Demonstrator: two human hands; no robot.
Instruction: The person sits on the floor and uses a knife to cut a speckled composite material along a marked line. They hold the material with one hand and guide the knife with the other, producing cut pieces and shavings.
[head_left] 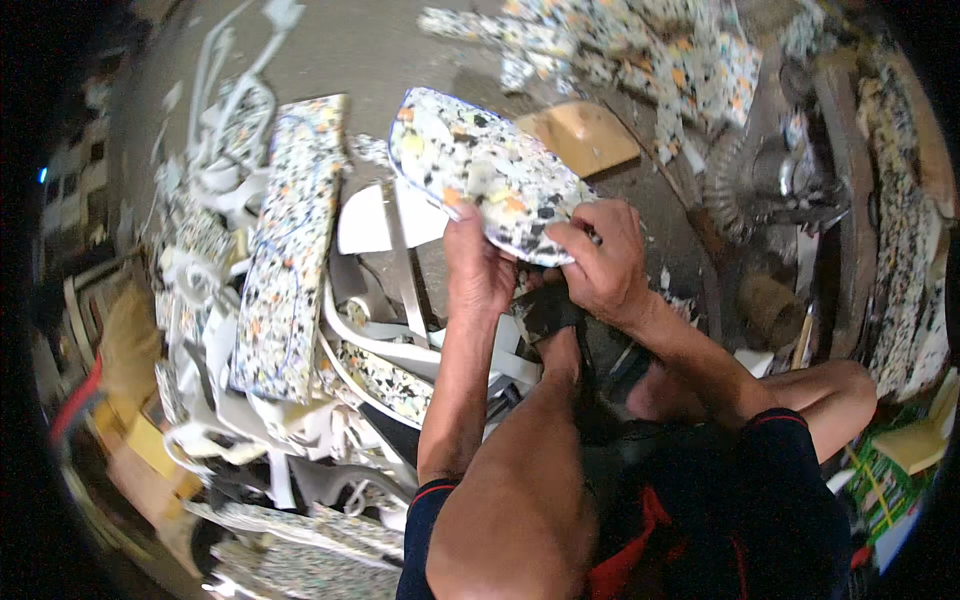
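Observation:
A speckled multicoloured foam piece with a curved, blue-marked edge is held up in front of me. My left hand grips its lower left edge with the thumb on top. My right hand is closed on its lower right edge; a small dark thing by those fingers is too small to name. Behind the piece lies a white cut shape with a narrow grey strip beside it. A long speckled foam slab with blue lines lies to the left. My sandalled foot shows below the piece.
White and grey offcuts pile on the left. Speckled scraps and a tan board lie beyond my hands. At the right are a metal object with a coiled part, a brown cylinder and a long foam-lined edge.

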